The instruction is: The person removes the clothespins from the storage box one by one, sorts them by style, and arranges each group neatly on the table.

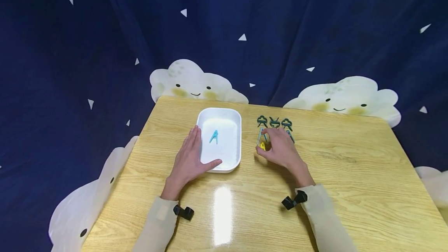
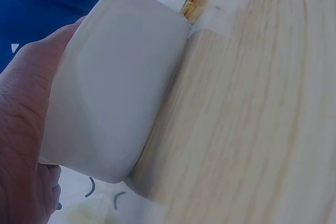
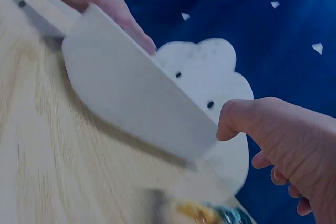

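A white tray point(image 1: 229, 169) lies on the table with one light-blue clip point(image 1: 214, 137) inside. My left hand point(image 1: 189, 160) rests against the tray's left side, fingers straight along it and thumb stretched over the near rim. Right of the tray, my right hand point(image 1: 281, 149) hovers at a group of clips, thumb and index finger apart. Between them show a yellow clip point(image 1: 262, 146) and a blue clip point(image 1: 259, 137). The right wrist view shows nothing held in that hand; a yellow clip point(image 3: 197, 211) appears blurred below it.
Beyond the right hand stand three dark green clips point(image 1: 274, 122) in a row. A darker blue clip point(image 1: 291, 137) is partly hidden behind the hand. A navy curtain point(image 1: 224, 30) with cloud prints borders the wooden table point(image 1: 350, 166).
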Tool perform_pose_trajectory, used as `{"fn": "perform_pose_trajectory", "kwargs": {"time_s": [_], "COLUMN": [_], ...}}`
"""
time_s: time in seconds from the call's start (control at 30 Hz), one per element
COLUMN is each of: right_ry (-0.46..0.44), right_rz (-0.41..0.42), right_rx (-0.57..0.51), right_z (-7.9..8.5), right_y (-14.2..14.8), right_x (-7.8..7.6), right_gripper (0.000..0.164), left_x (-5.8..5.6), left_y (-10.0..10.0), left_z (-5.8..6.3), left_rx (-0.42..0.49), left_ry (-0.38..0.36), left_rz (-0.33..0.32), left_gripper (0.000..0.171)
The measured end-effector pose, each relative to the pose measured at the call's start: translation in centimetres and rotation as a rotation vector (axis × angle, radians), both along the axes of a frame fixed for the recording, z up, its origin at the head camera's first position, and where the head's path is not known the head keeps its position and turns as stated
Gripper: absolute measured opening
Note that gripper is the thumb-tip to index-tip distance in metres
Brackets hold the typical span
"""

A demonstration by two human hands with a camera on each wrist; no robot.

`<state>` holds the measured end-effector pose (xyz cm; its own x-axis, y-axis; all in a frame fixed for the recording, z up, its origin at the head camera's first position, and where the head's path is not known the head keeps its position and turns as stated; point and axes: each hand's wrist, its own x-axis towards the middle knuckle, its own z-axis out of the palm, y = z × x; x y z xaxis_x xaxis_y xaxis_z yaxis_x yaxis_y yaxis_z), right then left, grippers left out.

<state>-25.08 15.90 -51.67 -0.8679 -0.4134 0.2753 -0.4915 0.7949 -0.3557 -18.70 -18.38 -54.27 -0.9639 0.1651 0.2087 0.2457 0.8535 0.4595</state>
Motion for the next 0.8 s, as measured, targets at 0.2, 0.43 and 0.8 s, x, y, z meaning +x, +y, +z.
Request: {"fn": "perform_pose_trajectory", "kwargs": {"time_s": [0.2, 0.43, 0.8], "right_ry": [-0.007, 0.011, -0.032], "right_rz": [0.032, 0.09, 0.168], "right_rx": [-0.028, 0.022, 0.076], "right_z": [1.0, 1.7, 1.0], "right_y": [-3.1, -6.7, -11.4], "right_x": [-0.2, -0.7, -1.2], "right_gripper": [0.065, 0.065, 0.063], "left_x": [0.1, 0.1, 0.1], "left_y": [0.1, 0.0, -0.1], "left_z": [0.1, 0.0, 0.1], "left_rx": [0.006, -0.004, 0.004], "left_ry": [-0.006, -0.005, 0.003], "left_rz": [0.0, 0.007, -0.002], "left_gripper": [0.136, 0.135, 0.134]}}
